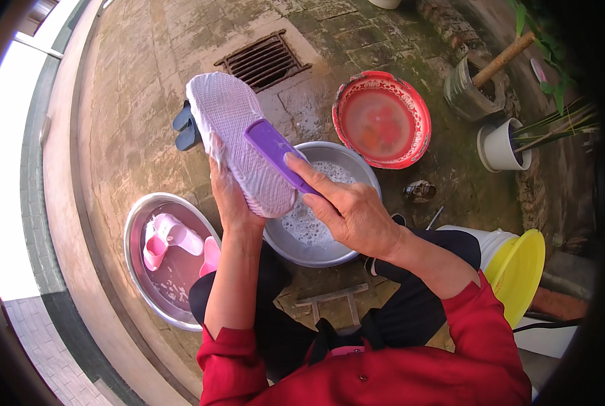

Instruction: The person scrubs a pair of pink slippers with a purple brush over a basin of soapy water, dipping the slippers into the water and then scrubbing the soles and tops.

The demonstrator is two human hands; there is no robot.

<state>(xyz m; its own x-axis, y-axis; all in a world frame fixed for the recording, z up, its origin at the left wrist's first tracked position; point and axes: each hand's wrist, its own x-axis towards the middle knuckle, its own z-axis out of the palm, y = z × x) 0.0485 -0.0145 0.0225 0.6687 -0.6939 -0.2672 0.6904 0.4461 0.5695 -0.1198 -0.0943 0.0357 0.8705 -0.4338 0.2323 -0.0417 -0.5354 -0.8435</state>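
With my left hand (pixel 232 195) I hold up a pale pink-white shoe (pixel 231 122), its textured sole turned towards me and suds along its side. My right hand (pixel 355 215) grips the handle of a purple plastic brush (pixel 274 147), which lies against the sole; its bristles are hidden. Below both hands stands a grey metal basin (pixel 371 178) with foamy water (pixel 310 226). To the left, another metal basin (pixel 134 223) holds water and pink slippers (pixel 183 236). A red patterned basin (pixel 420 109) with cloudy water and reddish things in it sits beyond, to the right.
Dark blue slippers (pixel 186 133) lie on the paving near a rusty drain grate (pixel 264 58). At the right are a glass jar (pixel 420 191), a white bucket (pixel 485 243), a yellow basin (pixel 520 274) and potted plants (pixel 500 147). A small stool frame (pixel 333 297) shows between my legs.
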